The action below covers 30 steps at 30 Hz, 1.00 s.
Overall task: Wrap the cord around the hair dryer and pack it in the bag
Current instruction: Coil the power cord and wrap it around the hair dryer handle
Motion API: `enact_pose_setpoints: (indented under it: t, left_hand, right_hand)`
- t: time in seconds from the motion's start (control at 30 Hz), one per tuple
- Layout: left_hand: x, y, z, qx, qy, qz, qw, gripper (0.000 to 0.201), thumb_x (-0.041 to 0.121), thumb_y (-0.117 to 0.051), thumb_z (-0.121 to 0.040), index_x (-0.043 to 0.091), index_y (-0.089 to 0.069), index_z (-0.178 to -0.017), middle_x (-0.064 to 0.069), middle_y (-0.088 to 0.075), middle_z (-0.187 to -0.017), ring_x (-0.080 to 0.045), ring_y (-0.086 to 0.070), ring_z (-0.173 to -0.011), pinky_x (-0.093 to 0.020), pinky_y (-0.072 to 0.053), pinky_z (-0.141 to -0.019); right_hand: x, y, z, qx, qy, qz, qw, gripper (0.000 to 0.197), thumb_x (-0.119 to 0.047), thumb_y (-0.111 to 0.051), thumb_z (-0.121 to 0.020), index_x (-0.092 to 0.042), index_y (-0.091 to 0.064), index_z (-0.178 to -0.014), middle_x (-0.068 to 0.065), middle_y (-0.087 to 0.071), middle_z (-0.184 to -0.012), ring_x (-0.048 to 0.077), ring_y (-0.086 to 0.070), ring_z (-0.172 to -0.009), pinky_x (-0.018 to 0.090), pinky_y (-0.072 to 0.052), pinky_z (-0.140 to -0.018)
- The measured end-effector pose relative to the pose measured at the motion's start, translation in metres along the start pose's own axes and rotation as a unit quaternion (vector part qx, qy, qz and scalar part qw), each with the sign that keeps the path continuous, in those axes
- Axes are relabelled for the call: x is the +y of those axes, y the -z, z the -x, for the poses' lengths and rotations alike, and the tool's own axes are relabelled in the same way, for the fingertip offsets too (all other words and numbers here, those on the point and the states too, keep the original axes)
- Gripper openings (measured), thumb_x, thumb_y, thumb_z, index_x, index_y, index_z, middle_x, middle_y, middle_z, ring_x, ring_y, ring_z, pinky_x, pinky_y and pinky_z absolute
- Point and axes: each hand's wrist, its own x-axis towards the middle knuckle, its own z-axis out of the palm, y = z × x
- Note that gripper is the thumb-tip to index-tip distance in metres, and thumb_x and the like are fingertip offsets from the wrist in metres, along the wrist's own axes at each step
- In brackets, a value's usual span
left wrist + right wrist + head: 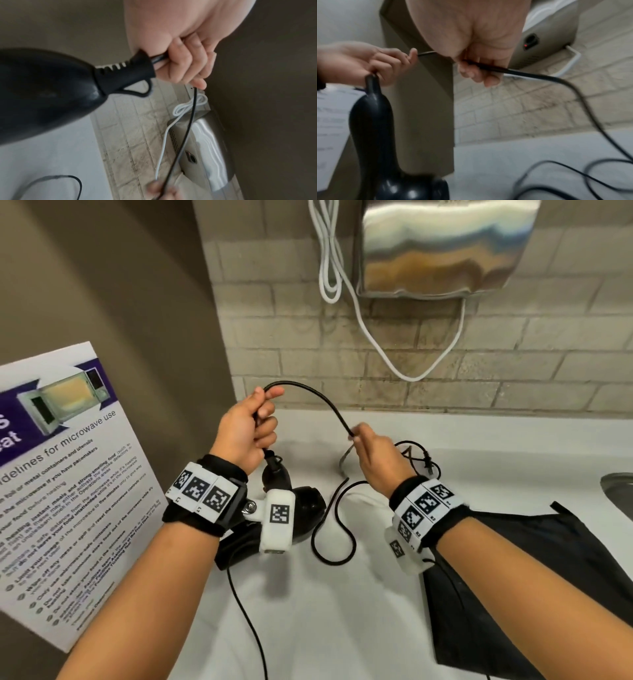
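A black hair dryer (301, 508) hangs handle-up just over the white counter (308, 628), partly hidden by my left wrist band. My left hand (251, 428) grips the black cord (318, 395) right above the strain relief (126, 71) at the end of the handle. The cord arcs from that fist to my right hand (371, 453), which pinches it farther along. From there the cord drops in loose loops (334, 529) on the counter. A flat black bag (534, 587) lies on the counter under my right forearm. In the right wrist view the dryer (373, 125) hangs below my left hand (368, 63).
A steel hand dryer (442, 248) with a white cable (373, 337) is mounted on the tiled wall above. A microwave notice (65, 481) leans at the left. A metal sink rim (616, 487) shows at the right edge.
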Motion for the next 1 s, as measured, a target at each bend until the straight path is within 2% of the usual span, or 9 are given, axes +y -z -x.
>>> enact_pose_setpoints:
  t: [0.1, 0.23, 0.33, 0.47, 0.6, 0.67, 0.77, 0.9, 1.0]
  left_hand:
    - [0.001, 0.009, -0.009, 0.022, -0.015, 0.048, 0.998, 0.033, 0.029, -0.029, -0.100, 0.015, -0.058, -0.093, 0.011, -0.039, -0.046, -0.003, -0.021, -0.030, -0.015, -0.012, -0.031]
    - [0.000, 0.017, -0.021, 0.056, -0.028, 0.104, 0.993, 0.033, 0.022, -0.027, -0.098, 0.012, -0.059, -0.097, 0.012, -0.050, -0.050, -0.005, -0.024, -0.030, -0.014, -0.014, -0.030]
    - [-0.003, 0.013, -0.025, 0.074, -0.035, 0.096, 0.992, 0.033, 0.014, -0.024, -0.095, 0.009, -0.056, -0.100, 0.008, -0.067, -0.061, -0.006, -0.031, -0.033, -0.014, -0.022, -0.033]
    - [-0.007, -0.002, -0.027, 0.064, -0.046, 0.038, 0.996, 0.032, 0.012, -0.025, -0.098, 0.008, -0.047, -0.120, 0.005, -0.073, -0.080, -0.003, -0.052, -0.047, -0.015, -0.038, -0.041]
    - [-0.010, -0.007, -0.024, -0.041, -0.038, -0.047, 0.997, 0.044, 0.027, -0.024, -0.098, 0.008, -0.036, -0.136, 0.002, -0.067, -0.104, -0.011, -0.065, -0.065, -0.026, -0.053, -0.054]
    - [-0.009, -0.010, -0.025, -0.111, -0.009, -0.118, 0.987, 0.065, 0.053, -0.022, -0.088, 0.014, -0.032, -0.140, 0.003, -0.062, -0.113, -0.014, -0.067, -0.073, -0.030, -0.054, -0.060]
    - [-0.008, -0.014, -0.023, -0.192, 0.042, -0.177, 0.964, 0.102, 0.087, -0.031, -0.059, 0.020, -0.035, -0.137, 0.004, -0.064, -0.110, -0.015, -0.066, -0.081, -0.032, -0.052, -0.062]
    - [-0.004, -0.015, -0.015, -0.207, 0.066, -0.221, 0.951, 0.091, 0.072, 0.001, -0.066, 0.020, -0.052, -0.118, 0.003, -0.070, -0.086, -0.018, -0.060, -0.043, -0.022, -0.033, -0.037]
    - [-0.003, -0.015, -0.016, -0.219, 0.061, -0.231, 0.946, 0.090, 0.086, -0.010, -0.062, 0.017, -0.059, -0.092, -0.008, -0.065, -0.079, -0.016, -0.048, -0.029, -0.022, -0.020, -0.033]
  right_hand:
    - [0.033, -0.005, 0.009, -0.082, -0.031, 0.107, 0.990, 0.025, -0.023, -0.030, -0.099, -0.006, -0.048, -0.106, 0.020, -0.065, -0.093, 0.037, -0.060, -0.088, 0.038, -0.043, -0.078]
    - [0.058, 0.004, 0.017, -0.141, -0.027, 0.247, 0.958, 0.031, -0.008, -0.031, -0.095, -0.014, -0.050, -0.119, 0.010, -0.061, -0.115, 0.029, -0.052, -0.111, 0.043, -0.021, -0.111]
    - [0.054, 0.005, 0.016, -0.135, 0.094, 0.322, 0.932, 0.047, -0.001, -0.039, -0.084, -0.023, -0.055, -0.122, 0.004, -0.064, -0.104, 0.025, -0.057, -0.103, 0.035, -0.032, -0.098]
    - [0.024, 0.005, 0.013, -0.073, 0.290, 0.389, 0.871, 0.047, -0.015, -0.034, -0.065, -0.035, -0.069, -0.089, -0.010, -0.060, -0.070, 0.013, -0.060, -0.066, 0.025, -0.025, -0.070]
    - [-0.011, 0.004, 0.004, 0.023, 0.423, 0.318, 0.848, 0.043, -0.012, -0.036, -0.069, -0.029, -0.068, -0.091, -0.003, -0.057, -0.074, 0.015, -0.042, -0.075, 0.027, -0.026, -0.068]
    - [-0.029, 0.005, -0.006, 0.058, 0.432, 0.268, 0.859, 0.039, -0.010, -0.039, -0.073, -0.023, -0.067, -0.095, 0.000, -0.052, -0.086, 0.016, -0.035, -0.078, 0.025, -0.027, -0.066]
    - [-0.053, 0.010, -0.018, 0.072, 0.370, 0.153, 0.914, 0.031, -0.012, -0.042, -0.080, -0.019, -0.053, -0.108, 0.006, -0.053, -0.094, 0.022, -0.051, -0.077, 0.030, -0.046, -0.059]
    - [-0.074, 0.021, -0.031, 0.071, 0.202, -0.016, 0.977, 0.029, -0.020, -0.044, -0.090, -0.012, -0.043, -0.118, 0.012, -0.049, -0.108, 0.029, -0.060, -0.082, 0.049, -0.053, -0.065]
    - [-0.079, 0.027, -0.043, 0.051, 0.158, -0.006, 0.986, 0.033, -0.014, -0.058, -0.087, -0.007, -0.046, -0.117, 0.007, -0.044, -0.109, 0.019, -0.054, -0.081, 0.045, -0.051, -0.076]
